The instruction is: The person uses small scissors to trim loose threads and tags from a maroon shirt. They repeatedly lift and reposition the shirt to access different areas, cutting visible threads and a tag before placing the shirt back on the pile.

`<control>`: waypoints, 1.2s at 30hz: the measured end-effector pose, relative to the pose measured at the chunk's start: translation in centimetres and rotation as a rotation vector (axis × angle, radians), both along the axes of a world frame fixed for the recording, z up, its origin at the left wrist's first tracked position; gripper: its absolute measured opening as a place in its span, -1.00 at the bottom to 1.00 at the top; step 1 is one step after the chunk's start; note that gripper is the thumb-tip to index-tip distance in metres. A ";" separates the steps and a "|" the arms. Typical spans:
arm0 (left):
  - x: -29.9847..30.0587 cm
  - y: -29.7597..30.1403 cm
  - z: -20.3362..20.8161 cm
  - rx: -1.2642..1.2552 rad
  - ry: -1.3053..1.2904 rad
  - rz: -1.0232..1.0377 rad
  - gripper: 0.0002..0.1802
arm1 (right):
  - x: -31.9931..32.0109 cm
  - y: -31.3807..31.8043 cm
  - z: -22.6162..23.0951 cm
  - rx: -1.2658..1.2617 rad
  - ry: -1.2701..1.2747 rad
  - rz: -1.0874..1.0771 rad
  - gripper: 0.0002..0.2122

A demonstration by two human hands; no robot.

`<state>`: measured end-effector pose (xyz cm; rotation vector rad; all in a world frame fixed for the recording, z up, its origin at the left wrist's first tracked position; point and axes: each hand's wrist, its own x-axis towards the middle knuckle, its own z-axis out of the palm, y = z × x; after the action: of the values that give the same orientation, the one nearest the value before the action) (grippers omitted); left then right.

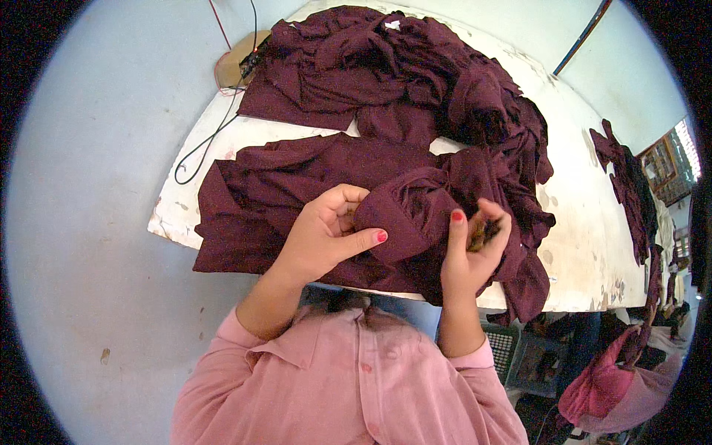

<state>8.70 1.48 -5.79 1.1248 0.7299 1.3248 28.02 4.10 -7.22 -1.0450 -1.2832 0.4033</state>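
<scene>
A maroon garment [259,215] lies bunched along the near side of the table. My left hand [320,231] pinches a folded band of it [397,215], thumb on top and fingers behind the cloth. To the right of that band, my right hand [473,248] curls around a small dark, brass-coloured tool [486,233], too blurred to tell its kind. The right thumb points up, close to the cloth but apart from the left hand. Cloth hides part of the left fingers.
A large heap of maroon garments [386,67] covers the table's far side. A black cable [204,152] loops over the white table [586,230] at left, near a brown box [236,63]. Crates [534,360] stand below at right, near a person in pink [604,378].
</scene>
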 end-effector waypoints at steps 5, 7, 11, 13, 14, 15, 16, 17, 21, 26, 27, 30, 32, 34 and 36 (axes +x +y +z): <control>0.9 -0.3 -1.1 0.075 0.168 0.103 -0.66 | -1.9 -1.5 3.6 0.179 -0.414 0.324 -0.72; 0.9 -0.3 -0.9 0.087 0.185 0.070 -0.70 | -2.4 -0.6 3.5 0.203 -0.433 0.363 -0.71; 0.5 0.0 -0.2 -0.183 0.067 0.004 -0.78 | -2.9 0.9 2.3 0.302 -0.414 0.350 -0.79; 0.3 0.2 -0.6 -0.277 -0.041 -0.011 -0.78 | -3.0 1.0 2.3 0.256 -0.366 0.421 -0.84; 0.3 0.3 -1.4 -0.275 -0.107 -0.009 -0.77 | -2.6 1.0 2.4 0.207 -0.355 0.495 -0.86; 0.2 0.4 -1.9 -0.273 -0.172 -0.007 -0.76 | -2.3 1.1 2.6 0.158 -0.344 0.568 -0.87; 0.2 0.5 -1.8 -0.275 -0.174 0.016 -0.75 | -1.8 1.1 2.8 0.084 -0.245 0.705 -0.92; 0.1 0.6 -1.4 -0.278 -0.175 0.038 -0.74 | -1.2 1.0 3.1 0.009 -0.143 0.839 -0.97; 0.8 0.6 -0.3 -0.277 -0.141 0.114 -0.71 | 0.0 0.6 3.9 -0.058 -0.244 0.747 -0.76; 0.7 0.6 0.0 -0.245 -0.053 0.116 -0.66 | -0.6 0.1 3.9 -0.066 -0.496 0.504 -0.59; 0.7 0.6 0.1 -0.228 -0.002 0.126 -0.64 | -0.6 0.1 3.9 -0.036 -0.539 0.482 -0.52; 0.8 0.4 0.4 -0.161 0.079 0.142 -0.66 | -1.1 0.3 3.9 0.129 -0.556 0.294 -0.49; 0.5 0.9 -0.5 -0.134 -0.081 0.177 -0.73 | -1.1 0.8 4.0 0.113 -0.525 0.095 -0.56; -0.1 1.1 -0.8 -0.113 -0.211 0.194 -0.80 | 0.1 1.9 2.5 0.031 -0.411 0.001 -0.75; -0.6 1.2 -0.7 -0.102 -0.319 0.180 -0.86 | 1.2 2.2 1.5 -0.159 -0.191 0.055 -0.86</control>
<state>8.12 2.70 -6.54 0.7555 0.6641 1.5564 29.18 6.34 -5.73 -1.2062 -1.4711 0.4616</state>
